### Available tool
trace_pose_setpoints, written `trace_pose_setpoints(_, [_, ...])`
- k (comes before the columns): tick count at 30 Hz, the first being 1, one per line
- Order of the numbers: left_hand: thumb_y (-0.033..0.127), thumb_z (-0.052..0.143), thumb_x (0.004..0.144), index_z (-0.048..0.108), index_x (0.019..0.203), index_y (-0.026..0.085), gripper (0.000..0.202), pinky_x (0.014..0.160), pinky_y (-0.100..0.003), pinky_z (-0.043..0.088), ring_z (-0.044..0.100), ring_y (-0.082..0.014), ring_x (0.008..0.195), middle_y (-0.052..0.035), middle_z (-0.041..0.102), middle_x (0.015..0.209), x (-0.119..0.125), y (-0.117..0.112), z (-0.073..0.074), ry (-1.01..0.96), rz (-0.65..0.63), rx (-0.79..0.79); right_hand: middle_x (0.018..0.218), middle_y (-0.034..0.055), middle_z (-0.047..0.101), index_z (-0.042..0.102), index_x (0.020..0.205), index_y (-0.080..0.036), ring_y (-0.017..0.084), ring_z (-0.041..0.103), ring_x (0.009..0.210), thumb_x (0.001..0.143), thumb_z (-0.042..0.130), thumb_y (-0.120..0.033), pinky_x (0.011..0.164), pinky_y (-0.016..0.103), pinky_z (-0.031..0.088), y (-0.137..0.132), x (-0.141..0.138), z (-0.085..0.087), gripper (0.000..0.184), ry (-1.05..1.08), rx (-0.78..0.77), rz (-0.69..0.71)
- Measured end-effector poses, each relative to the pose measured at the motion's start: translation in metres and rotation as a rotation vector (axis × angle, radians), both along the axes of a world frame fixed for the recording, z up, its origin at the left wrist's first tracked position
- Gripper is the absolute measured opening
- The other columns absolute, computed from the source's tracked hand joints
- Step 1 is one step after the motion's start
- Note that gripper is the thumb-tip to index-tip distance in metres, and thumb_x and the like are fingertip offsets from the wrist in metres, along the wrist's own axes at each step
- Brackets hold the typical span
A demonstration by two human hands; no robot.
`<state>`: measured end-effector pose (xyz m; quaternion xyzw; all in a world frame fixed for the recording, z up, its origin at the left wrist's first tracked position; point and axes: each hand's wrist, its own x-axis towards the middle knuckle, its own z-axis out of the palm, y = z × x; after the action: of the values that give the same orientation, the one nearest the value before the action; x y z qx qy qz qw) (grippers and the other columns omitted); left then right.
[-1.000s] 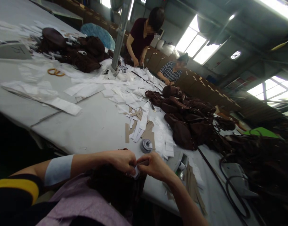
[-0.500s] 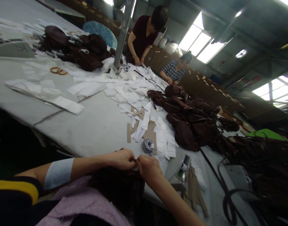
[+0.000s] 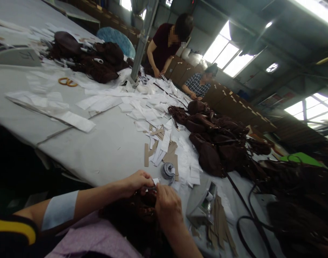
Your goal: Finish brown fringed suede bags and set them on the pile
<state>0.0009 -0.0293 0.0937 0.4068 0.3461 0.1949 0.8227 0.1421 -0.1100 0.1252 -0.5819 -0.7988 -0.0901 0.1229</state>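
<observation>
Left hand (image 3: 140, 182), right hand (image 3: 168, 204) — fingers pinched on white strip (image 3: 155, 181), above dark brown bag (image 3: 139, 213), tabletop (image 3: 105, 154) near edge.

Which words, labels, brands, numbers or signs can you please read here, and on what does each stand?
Nothing can be read with certainty.
Grey device, far left: one dark mark, not clear enough to read.
Distant wall panels: too small and blurred.
White piece at the left fingers: no writing visible.
</observation>
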Motion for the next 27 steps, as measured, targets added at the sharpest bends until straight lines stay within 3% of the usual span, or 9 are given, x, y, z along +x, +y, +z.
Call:
trace_pose_setpoints(3, [0.038, 0.064, 0.061, 0.056, 0.059, 0.014, 0.025, 0.042, -0.021, 0.031, 0.037, -0.0072, 0.043, 0.0027, 0.050, 0.051, -0.003, 0.000, 0.008, -0.085, -0.008, -0.071, 0.077, 0.0086, 0.066, 0.060, 0.107, -0.007, 0.019, 0.057, 0.069, 0.091, 0.040, -0.007, 0.064, 0.030, 0.044, -0.007, 0.000, -0.004, 0.026, -0.008, 0.137, 0.046])
trace_pose_setpoints(8, [0.057, 0.063, 0.069, 0.052, 0.058, 0.014, 0.046, 0.040, -0.021, 0.026, 0.031, -0.0055, 0.041, 0.0053, 0.043, 0.048, -0.004, -0.003, 0.012, -0.081, -0.119, -0.001, 0.089, 0.0123, 0.068, 0.059, 0.115, -0.010, 0.020, 0.059, 0.073, 0.092, 0.042, -0.010, 0.067, 0.032, 0.050, -0.010, -0.002, -0.017, 0.028, 0.045, 0.210, 0.054])
trace_pose_setpoints(12, [0.059, 0.062, 0.072, 0.053, 0.067, 0.013, 0.047, 0.040, -0.019, 0.024, 0.030, -0.0031, 0.039, 0.0036, 0.050, 0.055, -0.004, 0.000, 0.005, -0.123, -0.032, 0.038, 0.106, 0.0153, 0.068, 0.059, 0.119, -0.012, 0.023, 0.063, 0.095, 0.091, 0.043, -0.012, 0.082, 0.037, 0.053, -0.009, -0.007, -0.027, 0.032, 0.292, 0.218, 0.003])
trace_pose_setpoints(14, [0.059, 0.058, 0.075, 0.054, 0.074, 0.013, 0.046, 0.039, -0.018, 0.023, 0.030, -0.0026, 0.037, 0.0012, 0.056, 0.058, -0.004, 0.004, 0.002, -0.121, 0.039, 0.056, 0.107, 0.0141, 0.068, 0.059, 0.119, -0.013, 0.023, 0.064, 0.099, 0.091, 0.044, -0.017, 0.084, 0.035, 0.054, -0.010, -0.007, -0.024, 0.032, 0.540, 0.124, -0.121])
trace_pose_setpoints(18, [0.057, 0.055, 0.078, 0.056, 0.084, 0.012, 0.045, 0.039, -0.018, 0.024, 0.034, -0.0044, 0.038, 0.0003, 0.057, 0.059, -0.005, 0.009, 0.002, -0.066, 0.072, 0.170, 0.086, 0.0091, 0.072, 0.065, 0.107, -0.014, 0.020, 0.068, 0.075, 0.090, 0.047, -0.038, 0.065, 0.027, 0.055, -0.008, -0.002, -0.005, 0.035, 0.980, -0.227, -0.398])
trace_pose_setpoints(21, [0.054, 0.052, 0.081, 0.058, 0.085, 0.012, 0.043, 0.040, -0.019, 0.026, 0.037, -0.0055, 0.040, 0.0011, 0.056, 0.060, -0.005, 0.008, 0.006, 0.015, 0.029, 0.329, 0.074, 0.0053, 0.070, 0.069, 0.087, -0.015, 0.017, 0.064, 0.066, 0.087, 0.051, -0.046, 0.059, 0.024, 0.050, -0.002, 0.001, 0.007, 0.036, 1.089, -0.431, -0.350])
trace_pose_setpoints(27, [0.042, 0.048, 0.086, 0.059, 0.079, 0.013, 0.032, 0.059, -0.021, 0.040, 0.051, -0.0114, 0.062, -0.0001, 0.058, 0.067, -0.011, 0.002, 0.018, 0.046, -0.016, 0.661, 0.060, -0.0001, 0.059, 0.067, 0.072, -0.013, 0.010, 0.049, 0.055, 0.084, 0.057, -0.046, 0.049, 0.019, 0.037, 0.009, 0.002, 0.007, 0.037, 1.075, -0.498, -0.289])
